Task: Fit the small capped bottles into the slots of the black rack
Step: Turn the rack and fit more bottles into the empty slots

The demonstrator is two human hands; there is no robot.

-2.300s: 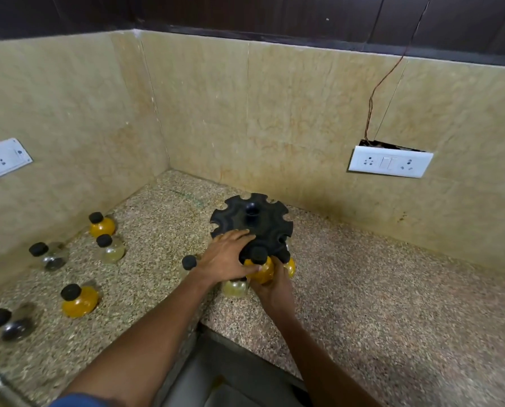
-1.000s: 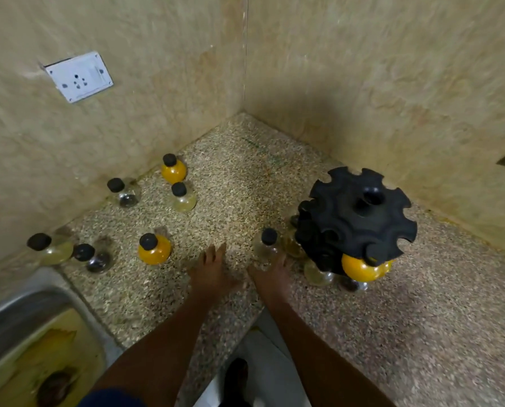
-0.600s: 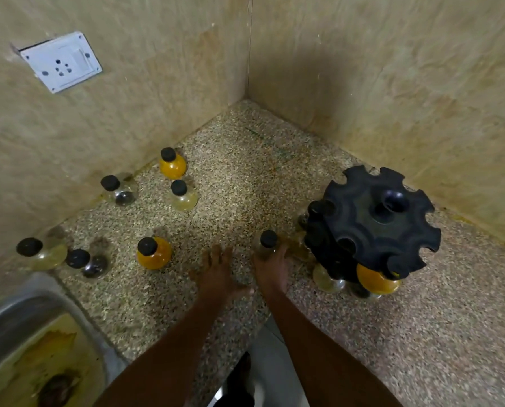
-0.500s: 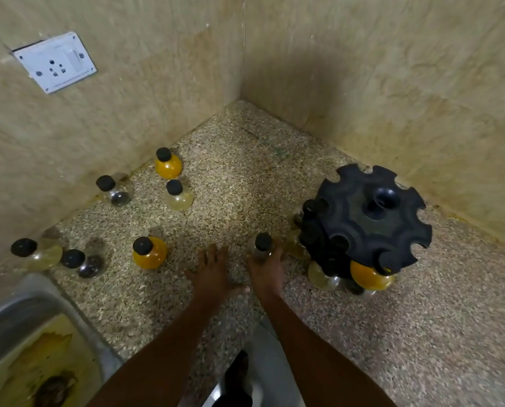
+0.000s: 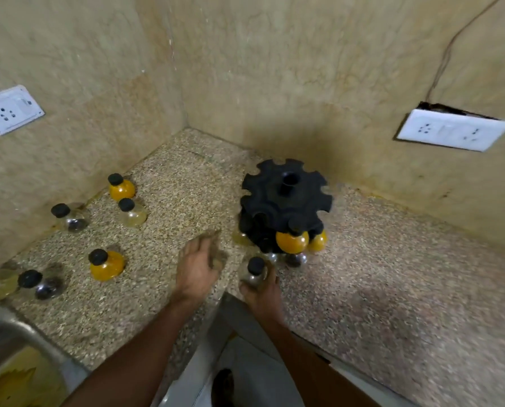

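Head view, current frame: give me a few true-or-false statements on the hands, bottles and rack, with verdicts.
1. The right hand grips a small clear bottle with a black cap. True.
2. The left hand holds an orange bottle. False: it holds nothing, palm down over the speckled stone counter.
3. The black notched round rack is empty. False: an orange-filled bottle hangs in its lower tier.
4. Loose capped bottles stand left of the hands. True.
5. The rack lies in the steel sink. False: it stands on the counter.

Left hand [image 5: 197,267] flat (fingers spread), right hand [image 5: 261,290] gripping
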